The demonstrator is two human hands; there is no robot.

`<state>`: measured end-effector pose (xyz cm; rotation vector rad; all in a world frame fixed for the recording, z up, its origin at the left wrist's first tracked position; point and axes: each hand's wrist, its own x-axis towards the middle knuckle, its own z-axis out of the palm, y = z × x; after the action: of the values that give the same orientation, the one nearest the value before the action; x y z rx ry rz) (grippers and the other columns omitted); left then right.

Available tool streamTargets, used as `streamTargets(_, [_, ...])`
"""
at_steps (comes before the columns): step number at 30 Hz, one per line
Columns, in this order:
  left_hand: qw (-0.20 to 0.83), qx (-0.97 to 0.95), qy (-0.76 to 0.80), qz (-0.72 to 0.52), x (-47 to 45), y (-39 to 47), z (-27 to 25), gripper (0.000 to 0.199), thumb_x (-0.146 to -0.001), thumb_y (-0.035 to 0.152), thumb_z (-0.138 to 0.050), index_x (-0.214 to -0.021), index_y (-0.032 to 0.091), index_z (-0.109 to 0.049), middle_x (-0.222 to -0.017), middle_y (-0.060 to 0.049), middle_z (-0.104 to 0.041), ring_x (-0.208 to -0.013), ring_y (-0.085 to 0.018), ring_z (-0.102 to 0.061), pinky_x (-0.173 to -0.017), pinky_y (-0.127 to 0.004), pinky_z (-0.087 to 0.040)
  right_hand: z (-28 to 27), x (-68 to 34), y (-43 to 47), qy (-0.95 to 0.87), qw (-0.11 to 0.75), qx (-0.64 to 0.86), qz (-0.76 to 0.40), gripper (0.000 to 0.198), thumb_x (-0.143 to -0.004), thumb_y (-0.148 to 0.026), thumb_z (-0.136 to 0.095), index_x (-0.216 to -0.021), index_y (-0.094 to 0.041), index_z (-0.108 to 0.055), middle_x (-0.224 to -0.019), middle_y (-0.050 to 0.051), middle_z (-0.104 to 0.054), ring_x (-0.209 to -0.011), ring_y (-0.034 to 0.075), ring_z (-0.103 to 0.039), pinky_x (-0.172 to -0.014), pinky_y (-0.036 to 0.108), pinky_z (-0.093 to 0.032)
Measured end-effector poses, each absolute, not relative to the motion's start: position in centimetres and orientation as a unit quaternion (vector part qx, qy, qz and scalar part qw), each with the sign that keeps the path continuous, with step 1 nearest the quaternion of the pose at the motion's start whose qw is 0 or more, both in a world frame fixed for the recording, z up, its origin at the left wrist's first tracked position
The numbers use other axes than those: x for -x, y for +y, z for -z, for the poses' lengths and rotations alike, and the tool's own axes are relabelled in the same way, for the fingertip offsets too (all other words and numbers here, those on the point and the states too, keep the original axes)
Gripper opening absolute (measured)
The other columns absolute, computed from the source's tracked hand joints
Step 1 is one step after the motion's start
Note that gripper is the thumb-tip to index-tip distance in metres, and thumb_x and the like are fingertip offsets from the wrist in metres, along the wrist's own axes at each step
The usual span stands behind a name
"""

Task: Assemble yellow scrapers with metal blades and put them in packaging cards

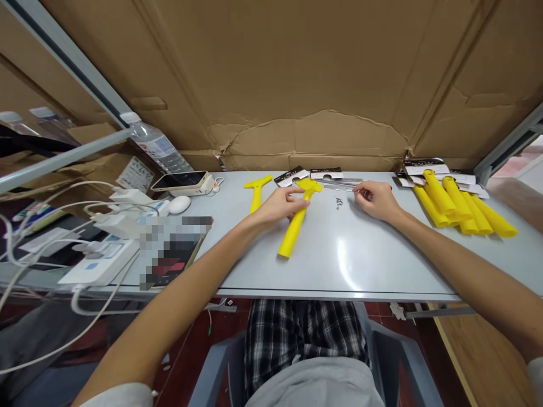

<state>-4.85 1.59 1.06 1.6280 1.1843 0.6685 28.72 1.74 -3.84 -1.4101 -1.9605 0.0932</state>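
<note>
Near the middle of the counter point(331, 260), a yellow scraper point(292, 232) lies slanted, its head turned away from the person. The left hand point(282, 204) curls thumb and fingers about it just below the head; the right hand point(377, 199) has its fingertips drawn together at the thin metal rods point(339, 185), though whether one is pinched I cannot tell. The small dark parts point(338, 203) lie loose between the hands, so a brush of the right hand could scatter them. The round handle might roll or twist if the left hand's hold is light, and a rod pushed against the head could then slip. The yellow pile point(458, 206) at the right looks loosely stacked; a bump from the right forearm could slide it.

As for writing, the cards point(292, 176) show pale print on black, too small to read. The bottle point(159, 144) and the carton's label point(136, 174) bear marks I cannot make out; no brand is legible.
</note>
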Motion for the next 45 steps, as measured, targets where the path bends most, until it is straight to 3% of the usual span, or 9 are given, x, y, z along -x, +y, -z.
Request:
streamTargets(4, [0.645,-0.501,0.418,-0.397,4.4,1.8,-1.1,0.053,-0.071,0.033,-0.094,-0.114,0.016,-0.069,-0.086,0.000,-0.066,-0.074,-0.013,-0.064,-0.072,-0.030,-0.053,4.0,-28.8,1.7,-0.761,0.359,0.539,-0.039,0.027,-0.085,-0.031,-0.060,-0.098,-0.016,-0.079,-0.088,0.003,-0.073,-0.072,0.007,-0.060,-0.078,0.021,-0.045])
streamTargets(6, [0.671,-0.464,0.386,-0.431,4.2,1.8,-1.1,0.048,-0.067,0.031,-0.097,-0.101,0.017,-0.066,-0.082,0.003,-0.062,-0.068,-0.010,-0.061,-0.071,-0.030,-0.055,4.1,-28.9,1.7,-0.763,0.360,0.535,-0.042,0.028,-0.085,-0.031,-0.060,-0.099,-0.016,-0.079,-0.088,0.003,-0.073,-0.072,0.007,-0.060,-0.079,0.022,-0.046])
streamTargets(10, [0.669,-0.435,0.371,-0.475,3.7,1.9,-0.7,0.047,-0.065,0.021,-0.098,-0.096,0.017,-0.064,-0.086,0.004,-0.062,-0.064,-0.007,-0.059,-0.061,-0.025,-0.054,4.0,-28.7,1.6,-0.752,0.362,0.547,-0.056,0.029,-0.087,-0.033,-0.059,-0.099,-0.015,-0.078,-0.086,0.004,-0.073,-0.073,0.008,-0.061,-0.078,0.022,-0.046])
streamTargets(17, [0.624,-0.439,0.447,-0.467,2.3,1.1,0.3,0.016,-0.097,0.021,-0.076,-0.095,0.016,-0.061,-0.088,-0.001,-0.066,-0.056,-0.006,-0.060,-0.047,-0.020,-0.047,2.9,-28.5,1.3,-0.793,0.265,0.539,-0.105,0.030,-0.086,-0.036,-0.061,-0.097,-0.015,-0.079,-0.073,0.002,-0.065,-0.068,0.007,-0.052,-0.078,0.022,-0.039])
streamTargets(22, [0.585,-0.497,0.478,-0.427,1.8,0.1,-0.1,0.036,-0.110,0.041,-0.056,-0.083,0.017,-0.057,-0.074,-0.001,-0.062,-0.047,-0.008,-0.054,-0.040,-0.022,-0.042,2.7,-28.6,1.1,-0.803,0.232,0.535,-0.121,0.035,-0.089,-0.038,-0.060,-0.107,-0.016,-0.080,-0.071,0.001,-0.062,-0.067,0.006,-0.048,-0.077,0.022,-0.035])
streamTargets(30, [0.549,-0.568,0.474,-0.390,1.6,-0.7,-0.4,0.016,-0.100,0.023,-0.062,-0.086,0.017,-0.059,-0.074,0.000,-0.064,-0.052,-0.010,-0.058,-0.047,-0.024,-0.049,2.6,-28.5,1.0,-0.796,0.219,0.551,-0.123,0.042,-0.093,-0.043,-0.059,-0.124,-0.019,-0.077,-0.074,0.001,-0.062,-0.070,0.006,-0.047,-0.078,0.024,-0.035])
streamTargets(33, [0.538,-0.598,0.467,-0.368,1.5,-0.5,0.1,0.003,-0.094,0.019,-0.066,-0.096,0.018,-0.064,-0.074,0.001,-0.064,-0.055,-0.011,-0.058,-0.048,-0.024,-0.048,2.2,-28.1,1.2,-0.791,0.202,0.564,-0.124,0.045,-0.094,-0.046,-0.060,-0.127,-0.019,-0.076,-0.075,0.002,-0.063,-0.069,0.007,-0.048,-0.079,0.024,-0.036])
streamTargets(36, [0.536,-0.624,0.452,-0.344,1.4,-0.4,0.4,0.019,-0.091,0.018,-0.070,-0.110,0.018,-0.067,-0.076,0.000,-0.068,-0.059,-0.012,-0.060,-0.050,-0.023,-0.047,1.4,-27.3,2.3,-0.788,0.190,0.575,-0.111,0.044,-0.094,-0.047,-0.061,-0.124,-0.020,-0.077,-0.088,0.004,-0.070,-0.073,0.007,-0.051,-0.083,0.024,-0.037])
streamTargets(45, [0.545,-0.624,0.428,-0.361,1.7,-0.4,1.0,0.018,-0.087,0.024,-0.076,-0.102,0.019,-0.067,-0.076,-0.003,-0.070,-0.059,-0.015,-0.061,-0.051,-0.026,-0.046,-1.5,-24.9,6.3,-0.798,0.091,0.595,-0.014,0.033,-0.085,-0.039,-0.071,-0.110,-0.021,-0.083,-0.106,0.010,-0.072,-0.085,0.011,-0.054,-0.080,0.024,-0.037])
